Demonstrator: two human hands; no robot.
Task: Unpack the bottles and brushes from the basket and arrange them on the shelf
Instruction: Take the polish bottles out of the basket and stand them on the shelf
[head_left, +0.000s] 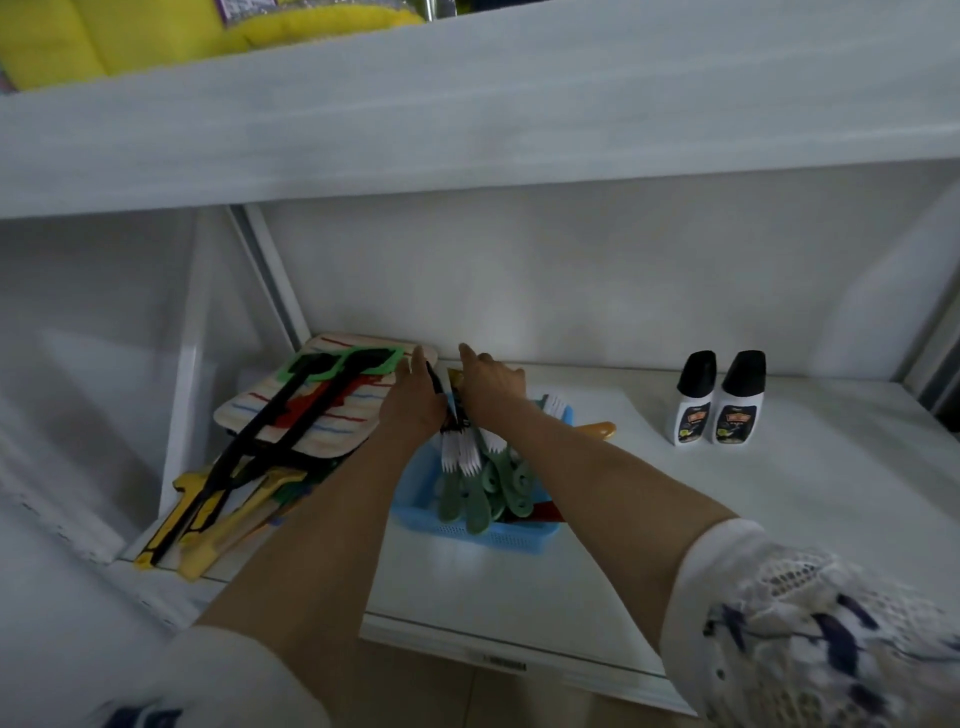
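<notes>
A blue basket (470, 531) sits on the white shelf (675, 519), holding several green-handled brushes (475, 499) with white bristles. Both my hands reach over the basket's far end. My left hand (415, 402) grips a thin black-handled brush (437, 387) that stands between the two hands. My right hand (491, 389) lies just right of it with the index finger stretched forward; its other fingers are hidden, so its hold is unclear. Two white bottles with black caps (693, 402) (740, 400) stand upright side by side at the back right of the shelf.
A striped cloth pad (311, 415) with long black, green-headed swatters (291, 415) and yellow-handled tools (228, 519) fills the shelf's left end. An orange handle (597, 430) pokes out beside the basket's right. An upper shelf board (467, 130) overhangs, with yellow items (104, 36) on it.
</notes>
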